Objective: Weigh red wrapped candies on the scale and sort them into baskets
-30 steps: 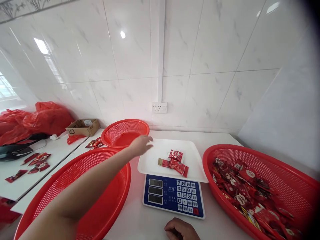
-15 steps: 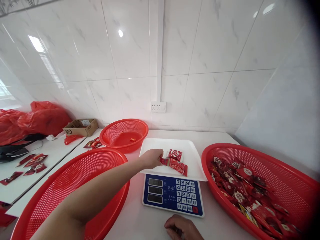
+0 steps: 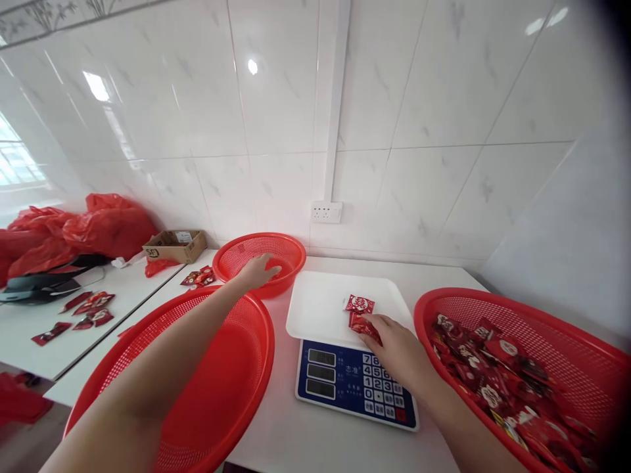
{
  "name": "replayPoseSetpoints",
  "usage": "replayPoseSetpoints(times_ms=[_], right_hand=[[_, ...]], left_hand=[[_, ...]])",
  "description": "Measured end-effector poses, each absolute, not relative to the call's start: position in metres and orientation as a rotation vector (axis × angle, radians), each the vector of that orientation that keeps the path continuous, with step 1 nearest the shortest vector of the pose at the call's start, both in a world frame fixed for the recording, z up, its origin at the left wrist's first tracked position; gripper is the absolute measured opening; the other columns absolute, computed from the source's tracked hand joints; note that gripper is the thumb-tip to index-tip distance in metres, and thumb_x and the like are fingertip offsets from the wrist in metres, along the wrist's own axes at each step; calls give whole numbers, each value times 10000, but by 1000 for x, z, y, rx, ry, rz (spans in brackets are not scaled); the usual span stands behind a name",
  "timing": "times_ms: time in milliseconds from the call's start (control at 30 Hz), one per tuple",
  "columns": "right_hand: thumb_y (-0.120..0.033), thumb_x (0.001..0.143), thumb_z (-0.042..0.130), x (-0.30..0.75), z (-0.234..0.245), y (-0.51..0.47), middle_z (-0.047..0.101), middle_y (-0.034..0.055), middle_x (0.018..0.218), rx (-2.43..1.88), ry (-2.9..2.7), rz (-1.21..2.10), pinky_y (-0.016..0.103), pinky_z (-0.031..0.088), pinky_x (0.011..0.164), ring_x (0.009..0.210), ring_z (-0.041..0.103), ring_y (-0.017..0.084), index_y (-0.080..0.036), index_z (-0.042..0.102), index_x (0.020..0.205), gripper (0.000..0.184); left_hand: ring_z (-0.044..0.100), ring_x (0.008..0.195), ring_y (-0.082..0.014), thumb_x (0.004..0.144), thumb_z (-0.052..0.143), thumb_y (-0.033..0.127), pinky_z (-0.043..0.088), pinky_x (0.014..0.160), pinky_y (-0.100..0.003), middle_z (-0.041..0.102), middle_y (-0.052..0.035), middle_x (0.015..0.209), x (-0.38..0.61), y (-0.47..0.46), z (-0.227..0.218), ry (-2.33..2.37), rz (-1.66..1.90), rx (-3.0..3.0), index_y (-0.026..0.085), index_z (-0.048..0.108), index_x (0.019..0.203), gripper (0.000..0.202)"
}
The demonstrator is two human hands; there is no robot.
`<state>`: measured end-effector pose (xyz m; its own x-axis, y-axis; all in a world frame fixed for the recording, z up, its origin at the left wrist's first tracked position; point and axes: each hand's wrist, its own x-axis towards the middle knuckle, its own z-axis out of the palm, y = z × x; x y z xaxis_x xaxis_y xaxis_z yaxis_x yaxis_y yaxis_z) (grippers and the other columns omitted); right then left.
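Hovering L hand [image 3: 259,270], palm down, over small round red plastic mesh basket [image 3: 290,246] nr wall. Touching R hand [image 3: 397,348] fingertips to red foil sachets [image 3: 359,305] lying on white rect. plastic tray [image 3: 315,309] atop blue-faced digital scale [image 3: 335,382].

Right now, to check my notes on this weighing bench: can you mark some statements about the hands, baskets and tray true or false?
1. The left hand is over the small back basket. True.
2. The right hand lies in the right basket. False: it touches packets on the white tray.
3. The right basket holds many red packets. True.
4. The cardboard box sits on the white tray. False: it stands far to the left.
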<state>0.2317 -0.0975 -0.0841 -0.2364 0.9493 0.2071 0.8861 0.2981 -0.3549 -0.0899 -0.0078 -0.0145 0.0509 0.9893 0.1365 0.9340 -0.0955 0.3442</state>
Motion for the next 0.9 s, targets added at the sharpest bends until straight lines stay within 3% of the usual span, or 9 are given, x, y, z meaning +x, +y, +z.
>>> replayPoseSetpoints(times_ms=[167,300,467,533,600,667,733,800,900], right_hand=[[-242,855,436,225,-67,-87,596,73,1135,-1842,-2349,180,288,400,590,887,621,243,-209,572,1087,271],[-240,813,457,224,-53,-77,629,54,1048,-1892,-2371,161,268,335,544,822,615,230,-224,594,967,207],[-286,786,521,195,-15,-51,668,36,906,-1658,-2342,561,267,419,625,789,610,191,-217,618,882,153],[-377,831,497,175,4,-39,652,56,1041,-1500,-2116,692,265,462,675,836,621,180,-223,593,1042,278],[-482,868,438,158,19,-28,550,90,1258,-1362,-1921,738,282,479,774,981,607,189,-239,447,1281,479],[-532,883,389,153,24,-22,443,107,1377,-1336,-1897,718,313,448,892,1140,535,211,-239,294,1398,600],[-504,887,399,161,17,-20,419,102,1402,-1406,-2050,634,339,386,982,1238,452,230,-222,293,1410,604],[-425,863,472,178,0,-21,438,102,1390,-1526,-2281,522,352,351,1014,1257,428,253,-200,384,1370,562],[-311,800,563,206,-30,-28,477,139,1343,-1758,-2484,428,362,392,957,1197,482,290,-161,452,1328,559]], left_hand=[[598,978,-268,842,411,558,458,779,-327,645,-109,1098,-106,-15,-33,1893,359,2196,196,598,1095,479],[560,1051,-296,848,400,548,453,813,-358,627,-124,1139,-114,-19,-36,1873,343,2228,185,590,1134,500],[505,1135,-296,845,449,496,427,900,-380,606,-113,1169,-117,-25,-30,1880,400,2272,182,589,1144,455],[479,1169,-290,855,453,462,392,953,-390,577,-119,1212,-115,-28,-26,1914,455,2283,173,565,1177,447],[449,1204,-289,864,455,435,363,987,-398,546,-131,1248,-115,-31,-22,1961,514,2282,163,535,1213,450],[419,1234,-290,868,460,411,347,1004,-404,520,-143,1276,-117,-34,-20,1999,565,2272,150,509,1240,457],[408,1245,-291,865,473,384,345,1010,-408,507,-147,1291,-120,-37,-19,2025,604,2252,143,499,1247,452],[426,1232,-287,860,485,358,354,1006,-404,512,-140,1287,-123,-39,-19,2033,640,2228,150,511,1232,427],[472,1187,-279,861,477,335,396,969,-393,536,-130,1258,-118,-38,-18,2001,692,2209,161,538,1194,380]])
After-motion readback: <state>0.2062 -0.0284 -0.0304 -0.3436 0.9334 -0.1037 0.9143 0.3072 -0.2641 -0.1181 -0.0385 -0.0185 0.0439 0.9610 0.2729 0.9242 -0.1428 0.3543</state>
